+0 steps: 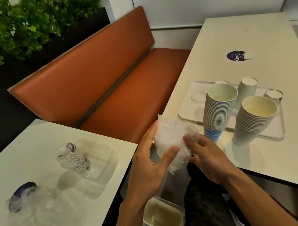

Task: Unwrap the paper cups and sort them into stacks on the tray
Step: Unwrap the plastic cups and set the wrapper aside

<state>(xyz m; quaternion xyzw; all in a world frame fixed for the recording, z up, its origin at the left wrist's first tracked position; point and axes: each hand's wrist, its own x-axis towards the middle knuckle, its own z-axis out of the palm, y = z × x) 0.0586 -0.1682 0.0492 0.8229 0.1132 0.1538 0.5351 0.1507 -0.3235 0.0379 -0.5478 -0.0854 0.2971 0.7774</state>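
Setting: two pale tables flank an orange bench seat (101,77), with green planting (19,29) behind its backrest.
Hands: between the tables, the left hand (151,162) and the right hand (205,154) together grip a crumpled wad of clear plastic wrap (172,140); both are partly curled, thumbs pressed against the film and fingers behind it.
Tray: a white tray (190,99) sits on the right-hand table (247,33), a round purple sticker (235,56) beyond it.
Stacks: a tall stack of blue-striped paper cups (218,111) stands at the tray's near edge; just beside it, a shorter stack of plain white cups (251,118). Behind them, one white cup (245,90) rests upside down, and a small clear cup (274,96) stands near the tray's far side.
Left table: a leaning sleeve of patterned cups (72,157), wrapped in clear film, rests in a clear plastic container (96,167); loose plastic (39,222) lies heaped nearer the camera.
Below: an open tub (162,219) sits low between the person's arms.
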